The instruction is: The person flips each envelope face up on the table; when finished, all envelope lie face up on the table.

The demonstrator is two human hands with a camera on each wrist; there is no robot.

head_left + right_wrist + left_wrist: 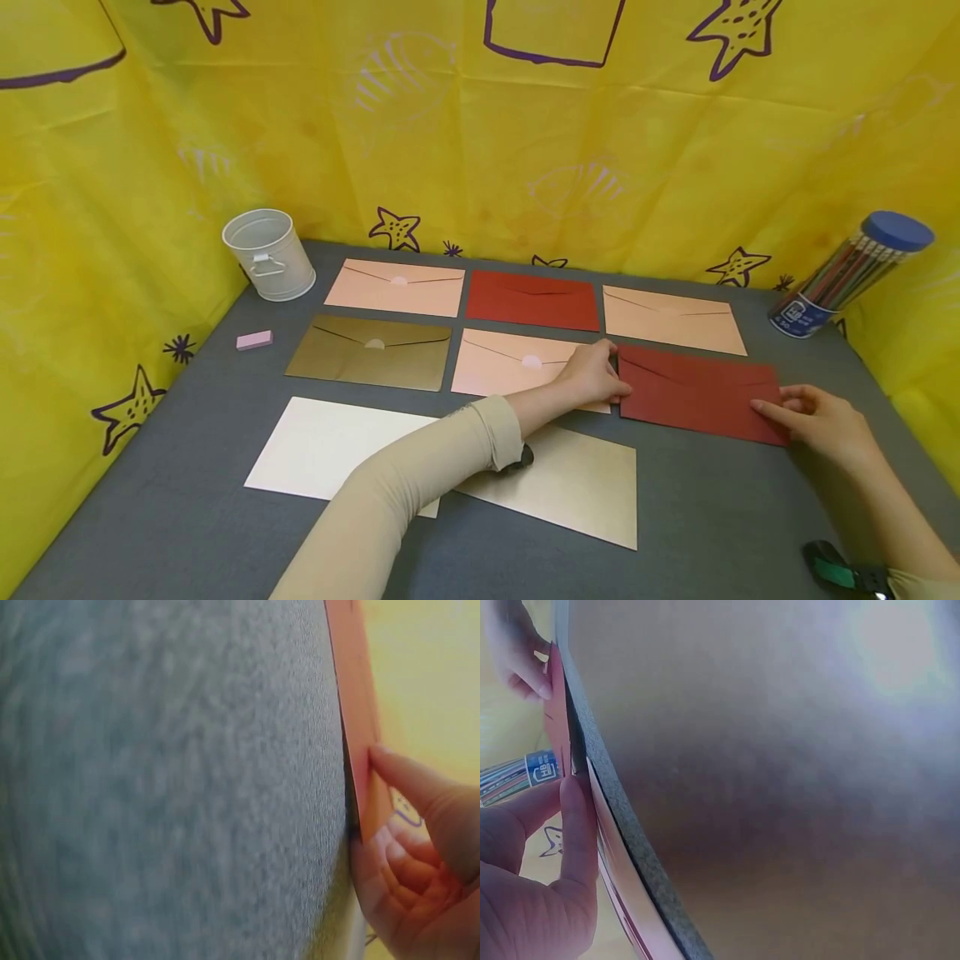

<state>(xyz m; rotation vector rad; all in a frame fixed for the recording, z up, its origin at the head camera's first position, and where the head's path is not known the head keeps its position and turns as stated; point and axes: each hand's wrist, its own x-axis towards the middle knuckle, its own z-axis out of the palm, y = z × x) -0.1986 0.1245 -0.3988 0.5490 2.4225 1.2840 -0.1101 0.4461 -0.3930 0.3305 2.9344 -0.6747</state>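
Note:
A dark red envelope lies between my two hands at the right end of the middle row, flap side up. My left hand pinches its left edge, reaching across a pink envelope. At the opposite end, my right hand grips the right edge, thumb on top and fingers beneath. The right wrist view shows the thumb and fingers on either side of the red envelope, close over the table. Under my left forearm lie a white envelope and a pale gold envelope, partly hidden.
Behind are a pink envelope, another red envelope and a peach envelope. A brownish-gold envelope lies left. A white metal bucket, pink eraser and tilted pencil tub stand near the yellow cloth.

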